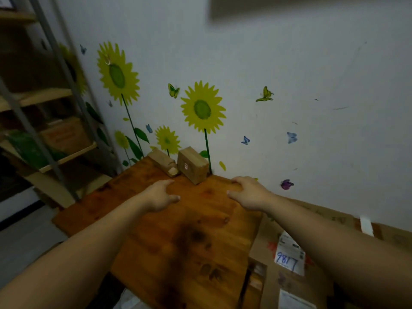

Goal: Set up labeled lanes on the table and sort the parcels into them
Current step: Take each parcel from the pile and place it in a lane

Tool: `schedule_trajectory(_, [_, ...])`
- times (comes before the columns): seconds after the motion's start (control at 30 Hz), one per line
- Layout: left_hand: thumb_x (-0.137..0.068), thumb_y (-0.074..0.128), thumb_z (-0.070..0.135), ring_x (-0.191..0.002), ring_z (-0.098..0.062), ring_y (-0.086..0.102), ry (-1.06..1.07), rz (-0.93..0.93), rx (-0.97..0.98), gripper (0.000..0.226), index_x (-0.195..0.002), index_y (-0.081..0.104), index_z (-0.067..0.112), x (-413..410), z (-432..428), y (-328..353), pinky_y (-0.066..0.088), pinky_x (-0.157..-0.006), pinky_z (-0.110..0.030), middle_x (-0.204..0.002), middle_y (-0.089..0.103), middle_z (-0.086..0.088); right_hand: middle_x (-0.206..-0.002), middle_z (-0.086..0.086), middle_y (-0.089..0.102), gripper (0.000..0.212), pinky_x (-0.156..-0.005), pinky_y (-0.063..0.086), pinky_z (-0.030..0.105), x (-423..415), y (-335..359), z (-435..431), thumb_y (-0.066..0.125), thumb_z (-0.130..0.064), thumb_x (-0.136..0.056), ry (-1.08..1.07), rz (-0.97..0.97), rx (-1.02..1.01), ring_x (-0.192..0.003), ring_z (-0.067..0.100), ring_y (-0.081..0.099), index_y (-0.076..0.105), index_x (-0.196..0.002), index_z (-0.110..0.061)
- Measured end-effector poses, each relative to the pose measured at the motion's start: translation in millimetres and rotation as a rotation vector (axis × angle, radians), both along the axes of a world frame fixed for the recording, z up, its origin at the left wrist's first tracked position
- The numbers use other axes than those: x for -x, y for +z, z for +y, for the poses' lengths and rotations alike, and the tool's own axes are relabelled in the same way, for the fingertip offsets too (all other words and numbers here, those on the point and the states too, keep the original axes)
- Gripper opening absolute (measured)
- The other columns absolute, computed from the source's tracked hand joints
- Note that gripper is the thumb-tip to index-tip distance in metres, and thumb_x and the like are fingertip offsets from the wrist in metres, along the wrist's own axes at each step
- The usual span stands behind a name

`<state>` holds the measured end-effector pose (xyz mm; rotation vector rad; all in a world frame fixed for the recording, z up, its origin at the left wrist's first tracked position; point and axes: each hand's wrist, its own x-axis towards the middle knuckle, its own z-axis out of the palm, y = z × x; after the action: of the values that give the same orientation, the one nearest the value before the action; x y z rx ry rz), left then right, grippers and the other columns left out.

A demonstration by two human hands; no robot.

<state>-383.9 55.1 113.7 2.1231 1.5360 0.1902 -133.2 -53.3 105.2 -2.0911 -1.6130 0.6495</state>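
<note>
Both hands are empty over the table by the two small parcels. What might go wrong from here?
1. No lane labels show on the table, so sorting may start without lanes.
2. The upright parcel stands at the far corner; a brush from the right hand might topple it onto the flat parcel beside it.

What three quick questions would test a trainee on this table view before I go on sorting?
1. True or false: the left hand holds a parcel.
2. The parcel with a white sticker sits A left of, B right of, C on top of the flatter parcel.
3. Fill in: the handwritten number on the white label reads ____.
Key: 1 false; 2 B; 3 9817.
</note>
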Motion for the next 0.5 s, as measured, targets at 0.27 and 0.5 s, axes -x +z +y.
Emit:
schedule_trajectory(0.27, [-0.085,0.064,0.041,-0.139,-0.026,0.027,-0.113,0.027,-0.018,0.075,-0.147,0.026,0.025,15.0,78.7,-9.4,0.033,-0.106,-0.034,-0.155,0.022,-0.005,-0.146,0.010,0.039,0.059,-0.106,0.035,0.036,37.1,3.3,67.7,0.055,-0.047,-0.091,-0.040,-0.045,-0.006,-0.131,0.028,0.041,0.040,-0.143,-0.021])
schedule_trajectory(0.5, [-0.086,0.063,0.041,-0.138,-0.026,0.029,-0.221,0.046,-0.025,0.075,-0.148,0.025,0.022,75.3,161.9,-5.6,0.032,-0.110,-0.036,-0.155,0.022,-0.007,-0.141,0.010,0.045,0.055,-0.098,0.037,0.030,108.2,3.0,142.7,0.059,-0.043,-0.089,-0.145,-0.041,-0.029,-0.126,0.026,0.046,0.046,-0.139,-0.022])
